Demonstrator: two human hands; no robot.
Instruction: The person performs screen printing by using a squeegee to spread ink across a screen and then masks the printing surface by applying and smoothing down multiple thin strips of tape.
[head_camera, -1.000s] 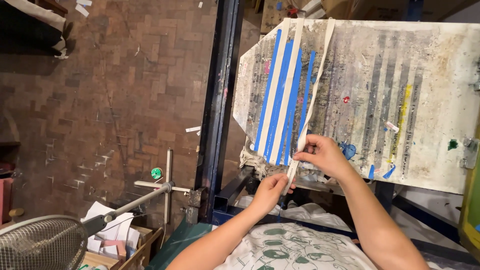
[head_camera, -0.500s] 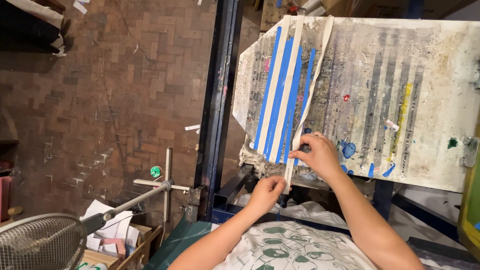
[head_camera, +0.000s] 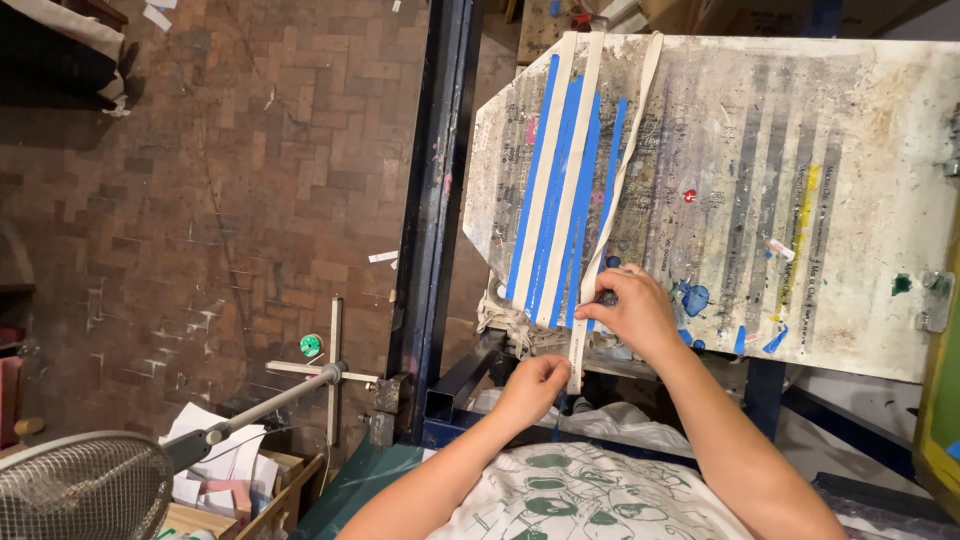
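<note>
A stained white printing board (head_camera: 860, 200) lies ahead, covered with blue stripes (head_camera: 570, 200) and pale tape strips. One long pale tape strip (head_camera: 625, 160) runs from the board's far edge down to its near edge. My right hand (head_camera: 630, 310) presses and pinches this strip near the board's near edge. My left hand (head_camera: 535, 385) grips the strip's lower end just below the board. The strip is stretched between both hands.
A dark blue metal post (head_camera: 435, 190) stands left of the board over a brick floor (head_camera: 200, 180). A fan grille (head_camera: 75, 490) and a box of papers (head_camera: 230, 480) sit at bottom left. A printed white shirt (head_camera: 570, 495) lies below my arms.
My right hand has slid up onto the board's near edge, pressing the strip down. My left hand stays at the strip's lower end.
</note>
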